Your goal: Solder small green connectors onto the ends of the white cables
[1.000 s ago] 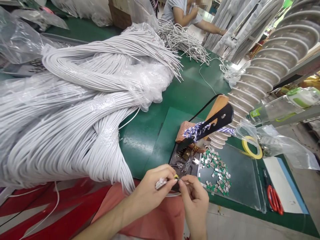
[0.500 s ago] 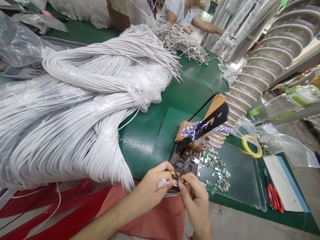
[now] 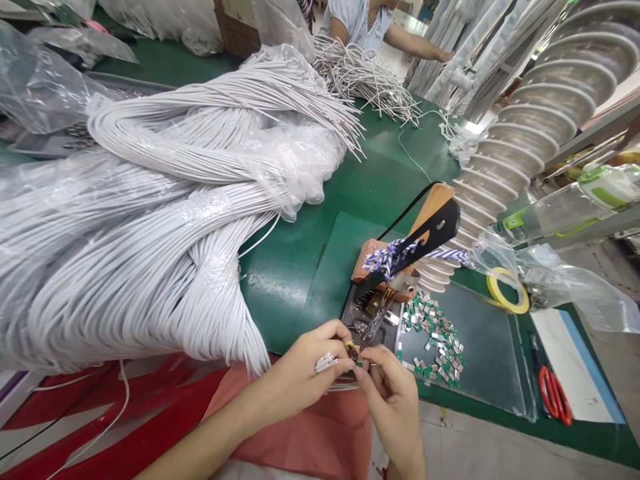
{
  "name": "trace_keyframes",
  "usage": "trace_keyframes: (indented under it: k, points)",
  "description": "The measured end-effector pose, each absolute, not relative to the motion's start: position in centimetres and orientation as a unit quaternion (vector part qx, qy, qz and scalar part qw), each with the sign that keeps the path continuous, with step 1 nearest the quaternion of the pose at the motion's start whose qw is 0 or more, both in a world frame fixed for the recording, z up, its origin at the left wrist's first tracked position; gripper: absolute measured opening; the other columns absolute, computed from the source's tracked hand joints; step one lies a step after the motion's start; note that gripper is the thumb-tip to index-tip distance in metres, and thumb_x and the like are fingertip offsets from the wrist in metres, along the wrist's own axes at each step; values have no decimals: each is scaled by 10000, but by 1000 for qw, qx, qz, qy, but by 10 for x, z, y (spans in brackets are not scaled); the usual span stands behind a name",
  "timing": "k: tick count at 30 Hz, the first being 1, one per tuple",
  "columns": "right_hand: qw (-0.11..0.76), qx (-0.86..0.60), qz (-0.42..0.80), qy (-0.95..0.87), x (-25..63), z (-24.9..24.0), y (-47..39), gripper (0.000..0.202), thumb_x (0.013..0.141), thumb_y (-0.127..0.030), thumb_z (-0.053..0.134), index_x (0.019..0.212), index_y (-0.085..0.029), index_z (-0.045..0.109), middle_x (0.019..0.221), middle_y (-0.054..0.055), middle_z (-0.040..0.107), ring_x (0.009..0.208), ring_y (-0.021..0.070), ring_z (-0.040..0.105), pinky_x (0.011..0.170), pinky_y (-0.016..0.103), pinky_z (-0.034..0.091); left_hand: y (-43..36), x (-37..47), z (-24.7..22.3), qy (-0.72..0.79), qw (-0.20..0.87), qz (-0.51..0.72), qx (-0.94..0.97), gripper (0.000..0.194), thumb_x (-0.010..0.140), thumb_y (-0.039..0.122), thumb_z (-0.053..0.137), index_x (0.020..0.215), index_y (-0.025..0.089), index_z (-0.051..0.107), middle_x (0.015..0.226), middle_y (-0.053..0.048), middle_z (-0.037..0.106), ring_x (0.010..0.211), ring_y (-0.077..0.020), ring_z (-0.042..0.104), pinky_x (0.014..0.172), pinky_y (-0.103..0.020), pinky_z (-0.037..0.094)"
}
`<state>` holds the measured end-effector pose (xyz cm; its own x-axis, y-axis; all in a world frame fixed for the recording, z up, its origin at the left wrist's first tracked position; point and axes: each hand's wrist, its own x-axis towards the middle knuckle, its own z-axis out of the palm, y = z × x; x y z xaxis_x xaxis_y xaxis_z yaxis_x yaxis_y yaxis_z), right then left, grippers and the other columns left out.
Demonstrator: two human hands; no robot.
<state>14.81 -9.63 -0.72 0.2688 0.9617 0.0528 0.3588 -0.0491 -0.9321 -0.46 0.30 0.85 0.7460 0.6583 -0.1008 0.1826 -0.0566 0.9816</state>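
Observation:
My left hand [image 3: 317, 363] is closed round several white cable ends [image 3: 326, 362], which stick out between its fingers. Its thumb and forefinger are pressed near a small yellow and dark piece [image 3: 352, 349]. My right hand [image 3: 390, 393] pinches something small, partly hidden by the fingertips, close against the left fingertips. Just beyond the hands is a dark tray [image 3: 357, 313] with metal bits, below a black and wooden fixture [image 3: 425, 233] tied with blue and white cord. Small green and silver boards [image 3: 440, 340] lie scattered to the right.
Large bundles of white cable [image 3: 140, 287] cover the left side. A clear ribbed hose [image 3: 520, 147] slants down at right. Red-handled scissors [image 3: 554, 395], yellow tape [image 3: 507, 291] and a bottle [image 3: 565, 207] lie right. Another person [image 3: 367, 27] sits across the table.
The view has shifted slightly. My hands stay together at nearly the same spot, with small finger movements. The other person's outstretched arm has moved a little.

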Motion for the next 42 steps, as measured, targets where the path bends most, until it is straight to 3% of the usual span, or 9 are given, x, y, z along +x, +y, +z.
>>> trace_keyframes:
  k: [4, 12, 15, 19, 27, 42]
  points:
    - [466, -658, 313, -501, 146, -6, -96, 121, 913, -191, 564, 984, -212, 660, 649, -69, 359, 492, 83, 366, 478, 203, 322, 5, -7, 10, 281, 636, 185, 695, 130, 870, 129, 562, 826, 159, 680, 1111, -52, 557, 929, -159, 621, 859, -228, 459]
    - [471, -635, 349, -503, 146, -3, -98, 108, 925, -203, 559, 997, -216, 638, 718, -44, 443, 516, 82, 370, 498, 212, 330, -2, -4, 8, 256, 608, 219, 718, 191, 889, 97, 484, 745, 152, 598, 849, -42, 638, 789, -154, 613, 750, -233, 472]
    - [523, -625, 377, -441, 145, -5, -101, 115, 925, -271, 568, 1025, -221, 597, 760, -26, 494, 547, 95, 409, 510, 209, 365, 0, -3, 11, 258, 612, 222, 714, 193, 880, 93, 496, 716, 154, 577, 829, -35, 644, 748, -143, 606, 711, -221, 464]
    - [595, -610, 398, -340, 141, -6, -101, 161, 977, -319, 464, 854, -220, 496, 797, -21, 462, 546, 88, 377, 491, 196, 355, 3, 0, 13, 276, 613, 238, 701, 211, 861, 86, 513, 664, 157, 541, 833, -32, 646, 732, -136, 605, 685, -212, 457]
    - [574, -644, 297, -410, 129, -11, -95, 108, 941, -179, 535, 860, -236, 576, 930, 15, 556, 861, 133, 538, 699, 189, 462, 6, 3, 13, 309, 624, 261, 668, 203, 848, 116, 537, 648, 151, 539, 816, -41, 642, 731, -144, 609, 691, -220, 464]
    - [631, -612, 291, -378, 123, -10, -90, 144, 908, -112, 576, 856, -234, 631, 921, 19, 588, 870, 133, 564, 693, 189, 500, 8, 5, 24, 321, 627, 292, 647, 201, 829, 120, 546, 640, 136, 613, 793, -51, 647, 728, -154, 630, 665, -220, 472]
